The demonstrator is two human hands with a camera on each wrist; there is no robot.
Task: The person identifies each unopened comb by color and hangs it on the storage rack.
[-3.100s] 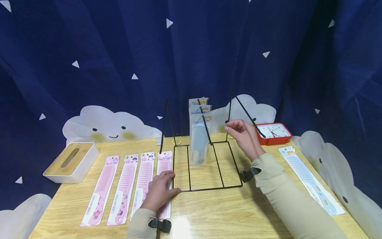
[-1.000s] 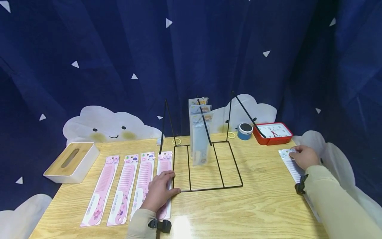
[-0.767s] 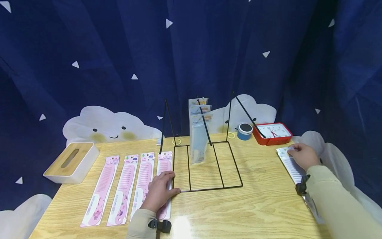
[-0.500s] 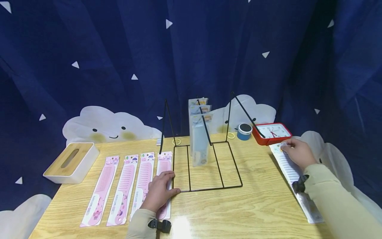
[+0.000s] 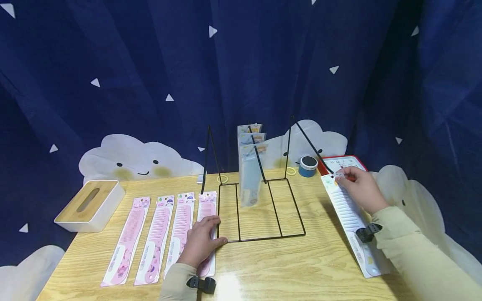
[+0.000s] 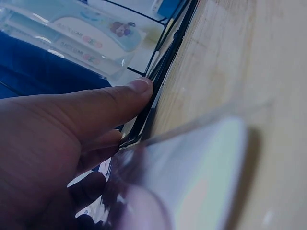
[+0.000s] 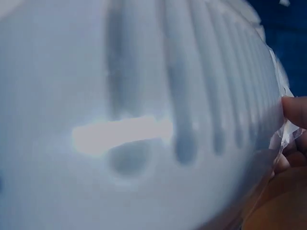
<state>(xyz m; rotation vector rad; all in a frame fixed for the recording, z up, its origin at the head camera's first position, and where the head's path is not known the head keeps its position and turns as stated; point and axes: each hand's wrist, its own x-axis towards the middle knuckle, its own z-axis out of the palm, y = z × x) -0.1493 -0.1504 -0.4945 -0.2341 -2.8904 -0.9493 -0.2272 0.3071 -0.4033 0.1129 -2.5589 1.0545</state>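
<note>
A black wire display rack (image 5: 263,238) stands mid-table. My left hand (image 5: 201,240) grips its near left corner, thumb and index finger on the wire, over a packaged pink comb (image 5: 207,205). In the left wrist view the thumb (image 6: 120,100) lies against the black wire. On the rack's middle hook hang several packaged blue combs (image 5: 251,177), one behind another. To the right, my right hand (image 5: 359,188) pinches the top of another packaged blue comb (image 5: 348,217), held tilted with its upper end raised. In the right wrist view this comb (image 7: 144,96) fills most of the picture, blurred.
Several packaged pink combs (image 5: 158,234) lie in a row at left, beside a white tissue box with a wooden lid (image 5: 88,205). Behind the right hand are a red clock (image 5: 340,161) and a blue round speaker (image 5: 308,166). Yellow rings (image 5: 222,179) lie behind the rack.
My right hand left the rack's right side, reached to the blue comb lying at far right, pinched its top and lifted it leftward. My left hand has stayed put.
</note>
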